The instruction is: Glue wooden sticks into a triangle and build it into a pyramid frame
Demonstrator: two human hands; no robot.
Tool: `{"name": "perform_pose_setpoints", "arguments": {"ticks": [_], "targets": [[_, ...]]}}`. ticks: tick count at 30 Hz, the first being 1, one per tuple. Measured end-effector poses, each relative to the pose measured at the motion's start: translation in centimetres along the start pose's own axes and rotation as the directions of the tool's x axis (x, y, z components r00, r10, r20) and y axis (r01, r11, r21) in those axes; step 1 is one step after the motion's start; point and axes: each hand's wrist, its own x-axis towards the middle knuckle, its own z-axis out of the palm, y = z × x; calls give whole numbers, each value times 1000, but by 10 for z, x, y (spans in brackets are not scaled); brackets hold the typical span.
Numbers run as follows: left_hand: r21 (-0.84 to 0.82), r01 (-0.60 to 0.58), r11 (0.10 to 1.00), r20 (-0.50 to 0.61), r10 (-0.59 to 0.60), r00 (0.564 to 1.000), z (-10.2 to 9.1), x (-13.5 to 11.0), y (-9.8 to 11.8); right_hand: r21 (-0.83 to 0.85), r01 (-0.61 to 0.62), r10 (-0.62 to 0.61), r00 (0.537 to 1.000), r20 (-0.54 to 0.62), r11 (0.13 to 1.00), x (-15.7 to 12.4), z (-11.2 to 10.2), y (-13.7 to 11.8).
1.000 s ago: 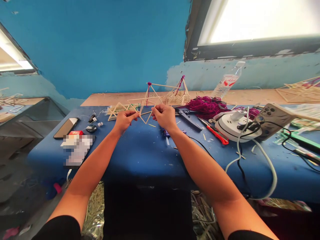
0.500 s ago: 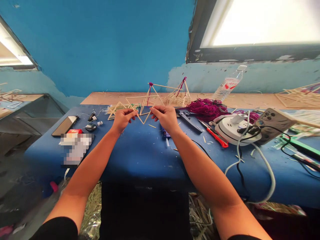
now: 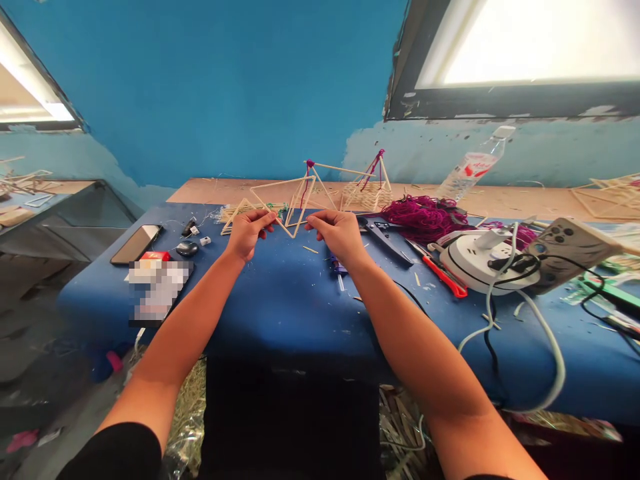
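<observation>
Both hands hold a thin stick frame (image 3: 286, 203) of joined triangles just above the blue tabletop (image 3: 280, 293). The left hand (image 3: 246, 232) pinches its left corner between closed fingers; the right hand (image 3: 339, 233) pinches a strut at the frame's 3 o'clock side, fingers closed. At 2 o'clock from the right hand lies magenta yarn (image 3: 420, 217); red-handled cutters (image 3: 443, 273) lie at its 4 o'clock.
</observation>
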Motion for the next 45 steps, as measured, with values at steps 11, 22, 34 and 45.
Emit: {"name": "perform_pose_setpoints", "arguments": {"ticks": [11,22,34,45], "targets": [[-77,45,996,19,-44,999,-1,-1,2,-360,426,-400,904,150,830,-12,4,6],[37,-85,996,-145,89,985,0,-4,9,-336,366,-417,904,-91,868,-12,-2,2],[398,-334,854,0,364,931,-3,-8,3,-14,196,-196,971,-135,980,-2,-8,-10],[402,-344,848,146,311,939,2,-11,5,74,148,-145,988,-49,986,-1,-7,-7]]}}
